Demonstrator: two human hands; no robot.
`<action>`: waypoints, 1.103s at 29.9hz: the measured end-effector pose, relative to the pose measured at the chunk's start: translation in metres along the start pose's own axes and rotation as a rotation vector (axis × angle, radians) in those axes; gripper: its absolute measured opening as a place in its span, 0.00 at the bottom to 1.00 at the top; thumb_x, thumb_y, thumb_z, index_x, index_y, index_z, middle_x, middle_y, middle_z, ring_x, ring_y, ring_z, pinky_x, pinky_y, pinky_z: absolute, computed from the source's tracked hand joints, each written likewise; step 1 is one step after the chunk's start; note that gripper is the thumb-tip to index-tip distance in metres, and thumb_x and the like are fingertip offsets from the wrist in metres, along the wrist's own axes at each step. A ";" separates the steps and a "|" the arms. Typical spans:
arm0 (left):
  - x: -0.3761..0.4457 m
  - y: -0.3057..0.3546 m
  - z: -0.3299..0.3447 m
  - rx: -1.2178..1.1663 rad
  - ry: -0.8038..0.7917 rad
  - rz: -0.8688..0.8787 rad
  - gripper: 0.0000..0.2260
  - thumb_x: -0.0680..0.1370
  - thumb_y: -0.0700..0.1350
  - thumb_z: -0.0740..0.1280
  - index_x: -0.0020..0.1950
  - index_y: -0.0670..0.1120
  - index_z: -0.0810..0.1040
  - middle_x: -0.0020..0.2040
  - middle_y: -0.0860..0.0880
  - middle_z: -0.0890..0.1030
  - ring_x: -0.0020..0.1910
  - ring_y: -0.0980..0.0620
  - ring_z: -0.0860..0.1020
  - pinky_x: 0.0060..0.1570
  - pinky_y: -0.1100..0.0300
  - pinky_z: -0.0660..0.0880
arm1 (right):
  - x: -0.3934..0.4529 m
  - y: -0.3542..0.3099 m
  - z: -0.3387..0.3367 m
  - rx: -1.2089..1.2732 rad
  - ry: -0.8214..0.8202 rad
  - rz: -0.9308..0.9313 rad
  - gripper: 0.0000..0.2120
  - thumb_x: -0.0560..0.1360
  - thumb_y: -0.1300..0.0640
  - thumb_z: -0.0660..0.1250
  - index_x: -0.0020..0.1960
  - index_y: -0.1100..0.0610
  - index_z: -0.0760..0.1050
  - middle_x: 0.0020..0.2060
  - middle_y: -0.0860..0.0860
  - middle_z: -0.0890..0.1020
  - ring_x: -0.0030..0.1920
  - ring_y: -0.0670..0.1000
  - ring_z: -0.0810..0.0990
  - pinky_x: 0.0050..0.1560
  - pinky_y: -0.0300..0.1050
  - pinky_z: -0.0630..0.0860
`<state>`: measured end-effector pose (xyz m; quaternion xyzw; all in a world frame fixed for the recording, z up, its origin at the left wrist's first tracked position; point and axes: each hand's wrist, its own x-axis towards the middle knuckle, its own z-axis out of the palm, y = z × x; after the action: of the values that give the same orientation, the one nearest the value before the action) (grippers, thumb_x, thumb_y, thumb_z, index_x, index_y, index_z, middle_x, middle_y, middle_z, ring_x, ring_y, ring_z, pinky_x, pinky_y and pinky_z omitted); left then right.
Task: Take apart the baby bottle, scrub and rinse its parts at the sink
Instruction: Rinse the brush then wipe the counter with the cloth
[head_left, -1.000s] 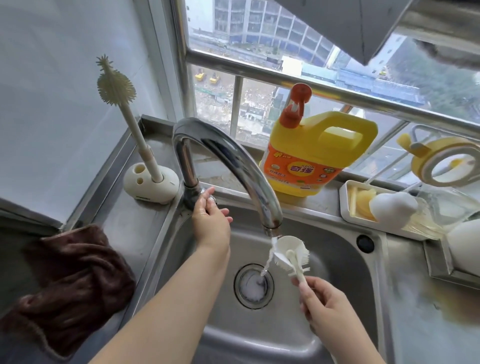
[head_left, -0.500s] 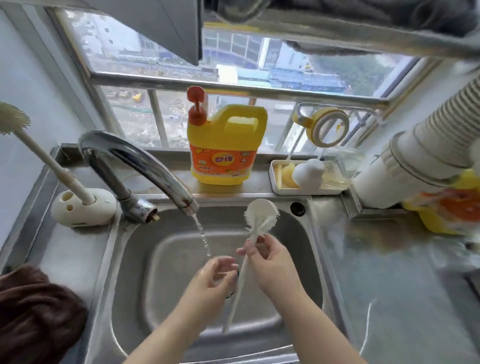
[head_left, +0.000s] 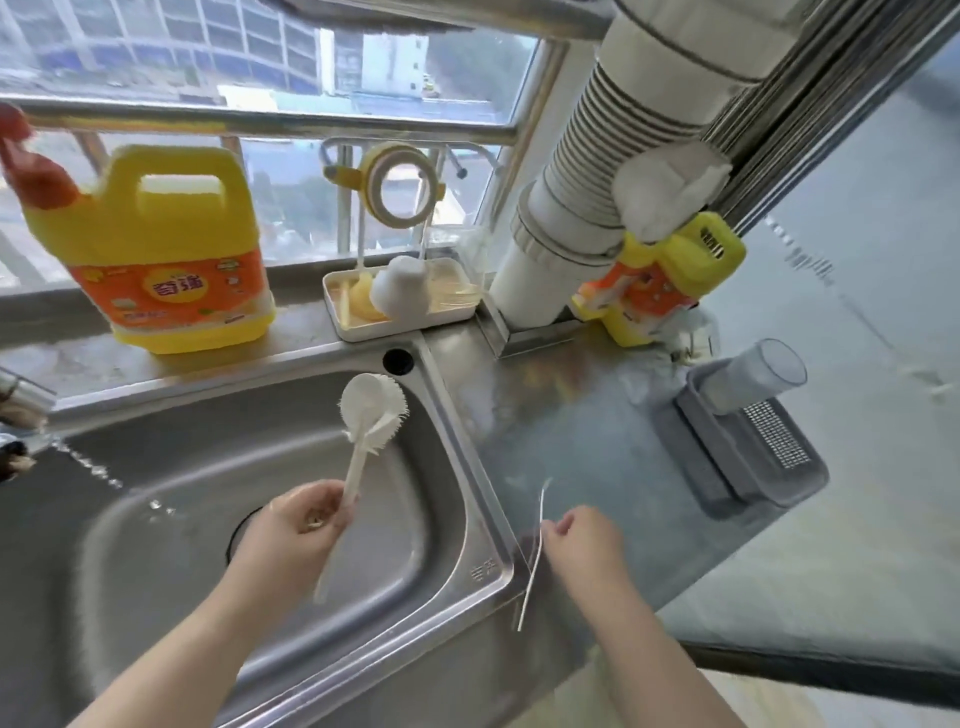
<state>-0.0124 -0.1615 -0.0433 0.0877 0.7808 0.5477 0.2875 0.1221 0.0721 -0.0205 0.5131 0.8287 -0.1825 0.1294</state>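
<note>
Over the steel sink (head_left: 467, 525), my left hand (head_left: 296, 525) is shut on the handle of a white round-headed brush (head_left: 371, 408), head up and away from me. To the right of the sink, my right hand (head_left: 584, 540) pinches a thin white stick-like brush (head_left: 532, 566) lying on the wet counter. Bottle parts sit in a white tray (head_left: 395, 325) on the sill: a white dome-shaped piece (head_left: 400, 291), a yellow piece and a clear bottle on its side (head_left: 457, 291). A yellow ring (head_left: 397, 192) hangs on the rack above the tray.
A thin water stream (head_left: 88, 467) falls from the tap (head_left: 21, 395) at the left edge. A yellow detergent jug (head_left: 166, 249) stands on the sill. A white duct pipe (head_left: 566, 234), a second yellow bottle (head_left: 654, 280) and a grey rack with a clear cup (head_left: 748, 395) are at the right.
The brush passed from my right hand to my left. My left hand left the tap. My right hand moved right onto the counter to the thin stick. The view swung right.
</note>
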 end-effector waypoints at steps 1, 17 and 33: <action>0.001 0.000 0.004 -0.010 0.007 -0.009 0.08 0.75 0.42 0.69 0.41 0.56 0.81 0.33 0.55 0.81 0.30 0.57 0.76 0.35 0.65 0.72 | 0.007 0.006 0.004 -0.046 -0.033 0.008 0.11 0.75 0.53 0.63 0.41 0.60 0.76 0.41 0.58 0.82 0.47 0.59 0.79 0.38 0.45 0.66; -0.004 0.004 0.010 -0.083 0.163 -0.034 0.16 0.75 0.39 0.69 0.41 0.63 0.81 0.39 0.55 0.80 0.42 0.44 0.79 0.49 0.44 0.77 | 0.042 -0.014 0.017 -0.169 -0.139 -0.201 0.17 0.67 0.57 0.66 0.26 0.55 0.61 0.22 0.50 0.65 0.25 0.52 0.65 0.22 0.37 0.59; -0.071 0.017 -0.045 -0.161 0.418 -0.032 0.10 0.74 0.40 0.70 0.43 0.55 0.84 0.44 0.47 0.82 0.44 0.54 0.81 0.50 0.59 0.77 | -0.056 -0.158 0.005 0.243 -0.340 -0.979 0.10 0.64 0.62 0.67 0.29 0.54 0.68 0.23 0.48 0.71 0.27 0.43 0.69 0.29 0.33 0.66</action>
<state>0.0186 -0.2230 0.0081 -0.0634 0.7784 0.6099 0.1344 0.0046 -0.0391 0.0243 0.0409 0.9114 -0.3968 0.1010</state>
